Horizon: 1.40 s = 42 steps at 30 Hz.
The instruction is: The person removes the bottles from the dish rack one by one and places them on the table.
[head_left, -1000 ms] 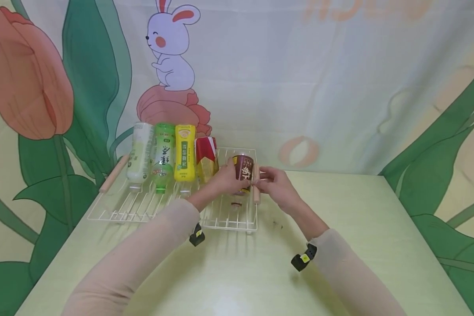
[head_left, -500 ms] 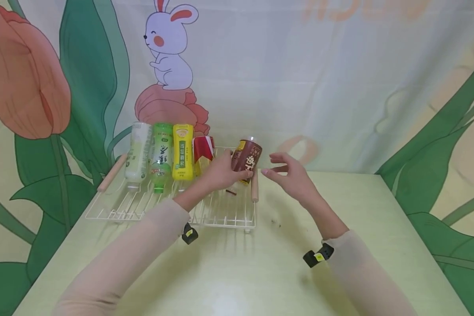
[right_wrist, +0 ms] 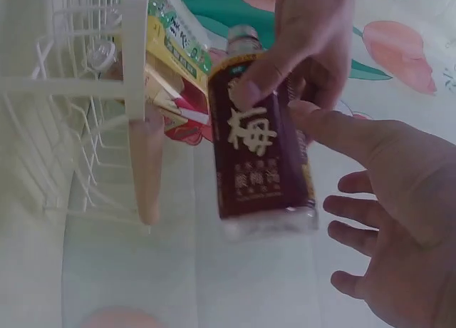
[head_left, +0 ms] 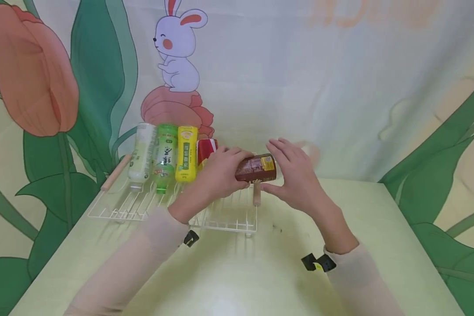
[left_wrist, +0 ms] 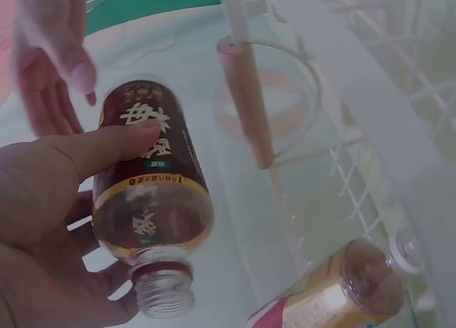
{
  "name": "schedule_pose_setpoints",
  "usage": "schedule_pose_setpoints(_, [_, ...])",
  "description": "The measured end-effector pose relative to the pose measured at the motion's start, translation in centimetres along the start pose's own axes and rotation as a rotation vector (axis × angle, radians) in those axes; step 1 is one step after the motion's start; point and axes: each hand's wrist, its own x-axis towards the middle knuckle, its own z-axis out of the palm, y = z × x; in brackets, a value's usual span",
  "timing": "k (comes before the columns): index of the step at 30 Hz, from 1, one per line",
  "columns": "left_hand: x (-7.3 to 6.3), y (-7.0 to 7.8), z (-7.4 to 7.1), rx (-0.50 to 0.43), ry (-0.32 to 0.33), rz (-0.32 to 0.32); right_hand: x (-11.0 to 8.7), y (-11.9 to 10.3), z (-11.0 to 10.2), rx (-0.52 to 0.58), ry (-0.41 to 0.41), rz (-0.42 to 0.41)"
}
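Observation:
My left hand grips a dark maroon drink bottle around its label and holds it above the right end of the white wire rack. The bottle lies almost sideways, base towards my right hand. In the left wrist view its clear ribbed neck with a dark ring points towards the camera. My right hand is spread beside the bottle's base, thumb apart from the fingers. The right wrist view shows the right thumb close by the bottle's label side.
In the rack lie a whitish bottle, a green bottle, a yellow bottle and a red-and-gold bottle partly behind my left hand. Wooden handles stand at the rack's left and right ends. A printed curtain hangs behind.
My left hand has lifted the maroon bottle out of the rack's right end and turned it sideways. My right hand has left the right handle, moved up and spread its fingers.

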Motion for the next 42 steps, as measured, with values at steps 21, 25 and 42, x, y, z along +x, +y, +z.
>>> schedule_pose_setpoints(21, [-1.2, 0.1, 3.8, 0.019, 0.096, 0.085, -2.0, 0.1, 5.3, -0.116, 0.03, 0.072])
schedule_pose_setpoints(25, [-1.4, 0.1, 4.2, 0.024, 0.118, 0.09, -2.5, 0.4, 5.2, -0.091, 0.011, 0.075])
schedule_pose_setpoints(42, [-3.1, -0.1, 4.6, 0.03, 0.286, 0.067, -3.1, -0.3, 4.7, -0.089, 0.054, 0.072])
